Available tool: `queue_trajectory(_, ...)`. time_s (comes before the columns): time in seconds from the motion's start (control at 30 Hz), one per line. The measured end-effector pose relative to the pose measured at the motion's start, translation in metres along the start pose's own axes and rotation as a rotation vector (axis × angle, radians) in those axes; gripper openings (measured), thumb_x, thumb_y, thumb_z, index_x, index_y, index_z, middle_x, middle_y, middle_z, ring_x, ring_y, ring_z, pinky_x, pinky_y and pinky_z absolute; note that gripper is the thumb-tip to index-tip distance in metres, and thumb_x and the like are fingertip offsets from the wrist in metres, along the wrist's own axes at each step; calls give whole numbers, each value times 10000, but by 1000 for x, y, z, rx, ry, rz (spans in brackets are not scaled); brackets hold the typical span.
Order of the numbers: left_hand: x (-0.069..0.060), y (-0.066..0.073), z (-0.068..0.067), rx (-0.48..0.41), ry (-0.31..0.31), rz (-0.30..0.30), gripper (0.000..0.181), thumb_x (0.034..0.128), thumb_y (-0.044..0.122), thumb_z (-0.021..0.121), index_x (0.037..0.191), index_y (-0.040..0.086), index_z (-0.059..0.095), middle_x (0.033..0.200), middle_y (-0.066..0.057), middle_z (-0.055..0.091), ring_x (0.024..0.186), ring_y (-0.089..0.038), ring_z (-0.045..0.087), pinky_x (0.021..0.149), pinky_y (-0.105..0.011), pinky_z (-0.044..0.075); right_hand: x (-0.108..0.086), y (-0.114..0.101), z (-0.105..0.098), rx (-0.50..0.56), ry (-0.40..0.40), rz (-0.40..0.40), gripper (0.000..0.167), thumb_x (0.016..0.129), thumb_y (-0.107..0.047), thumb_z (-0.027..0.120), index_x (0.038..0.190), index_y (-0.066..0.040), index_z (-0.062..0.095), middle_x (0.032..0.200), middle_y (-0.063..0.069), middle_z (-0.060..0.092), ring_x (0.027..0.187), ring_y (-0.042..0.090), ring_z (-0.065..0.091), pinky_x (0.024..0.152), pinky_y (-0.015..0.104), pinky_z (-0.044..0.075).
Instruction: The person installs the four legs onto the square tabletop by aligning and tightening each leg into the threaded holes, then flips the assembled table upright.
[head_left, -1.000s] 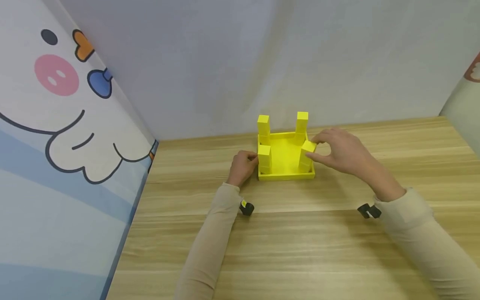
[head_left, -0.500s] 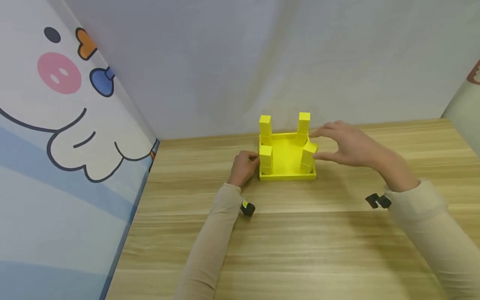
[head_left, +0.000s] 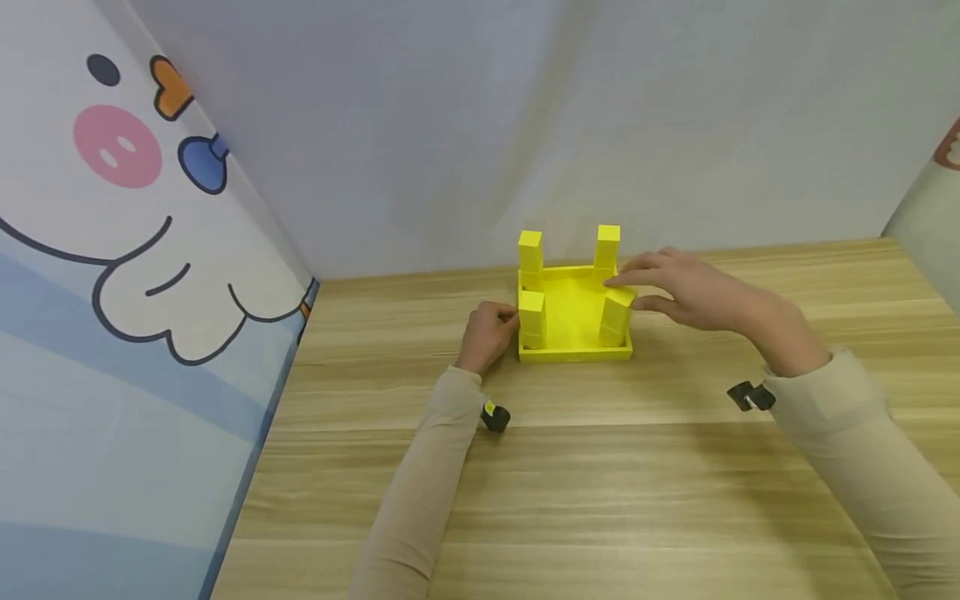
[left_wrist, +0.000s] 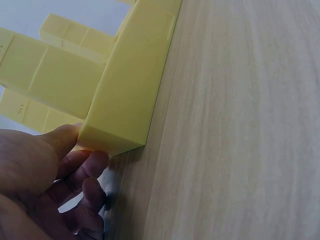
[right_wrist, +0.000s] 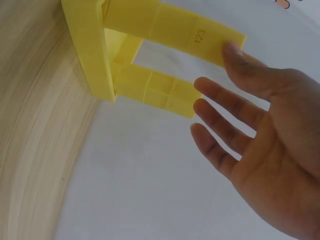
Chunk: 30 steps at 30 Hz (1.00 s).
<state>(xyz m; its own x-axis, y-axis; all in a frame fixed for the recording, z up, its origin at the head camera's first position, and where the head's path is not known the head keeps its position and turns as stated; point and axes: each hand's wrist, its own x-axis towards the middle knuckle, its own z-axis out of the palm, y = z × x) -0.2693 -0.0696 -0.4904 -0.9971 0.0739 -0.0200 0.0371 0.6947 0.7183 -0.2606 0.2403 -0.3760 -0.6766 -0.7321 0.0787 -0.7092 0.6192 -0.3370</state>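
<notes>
A shallow yellow tray (head_left: pixel 576 354) rests on the table, with a column of stacked yellow blocks upright at each corner. My left hand (head_left: pixel 486 336) pinches the tray's left wall between thumb and index finger; the left wrist view shows the other fingers curled below. At the front right corner, my right hand (head_left: pixel 693 292) has its thumb and index finger on either side of the top block (right_wrist: pixel 207 40), marked 123. Its remaining fingers are extended. That block column (head_left: pixel 615 318) sits slightly twisted. The front left column (head_left: pixel 532 317) stands straighter. The index fingertip is hidden in the right wrist view.
Two more columns stand at the back corners, the back left one (head_left: pixel 530 254) and the back right one (head_left: pixel 607 250). A grey wall (head_left: pixel 420 167) rises close behind the tray. A cartoon-printed panel (head_left: pixel 135 250) borders the wooden table (head_left: pixel 570 500) on the left.
My right hand left the front right block, moved right with its fingers spread, then came back to it. The block is now turned more. My left hand stays on the tray.
</notes>
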Motion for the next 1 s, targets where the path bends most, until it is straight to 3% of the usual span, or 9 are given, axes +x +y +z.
queue_trajectory(0.2, -1, 2, -2, 13, 8, 8, 228, 1019, 204, 617, 1067, 82, 804, 1059, -104, 793, 867, -202, 641, 882, -384, 553, 0, -3, -1, 23, 7, 25, 370, 985, -159, 675, 1352, -118, 647, 1429, 157, 601, 1337, 409, 520, 1127, 621, 387)
queue_trajectory(0.33, -2, 2, -3, 17, 6, 15, 231, 1020, 214, 617, 1023, 86, 808, 1017, -99, 793, 802, -178, 589, 818, -336, 525, -1, -5, 1, 36, 5, 48, 365, 982, -181, 683, 1338, -108, 651, 1438, 175, 592, 1360, 422, 500, 1147, 625, 366)
queue_trajectory(0.5, -3, 2, -3, 20, 8, 16, 233, 1018, 215, 618, 951, 84, 800, 960, -93, 783, 751, -162, 535, 741, -280, 458, -1, -8, 5, 37, 34, 56, 355, 967, -191, 707, 1303, -83, 668, 1383, 159, 631, 1342, 414, 524, 1157, 611, 363)
queue_trajectory(0.67, -3, 3, -2, 24, 9, 12, 234, 1020, 220, 618, 960, 84, 799, 951, -94, 779, 757, -165, 544, 747, -286, 464, -3, -9, 9, 42, 74, 67, 338, 962, -210, 716, 1259, -51, 684, 1297, 153, 672, 1285, 405, 564, 1137, 601, 395)
queue_trajectory(0.83, -3, 4, -2, 25, 8, -2, 229, 1019, 231, 621, 1026, 98, 808, 989, -88, 789, 801, -173, 590, 804, -329, 512, -2, -12, 14, 24, 109, 120, 353, 948, -245, 737, 1221, -25, 693, 1237, 157, 699, 1242, 393, 593, 1130, 587, 412)
queue_trajectory(1.0, -3, 4, -3, 29, 4, -6, 230, 1022, 232, 619, 1013, 97, 805, 966, -89, 781, 792, -168, 573, 778, -301, 485, -1, -18, 18, -32, 131, 210, 401, 935, -316, 742, 1206, -24, 702, 1230, 165, 711, 1243, 406, 602, 1113, 592, 433)
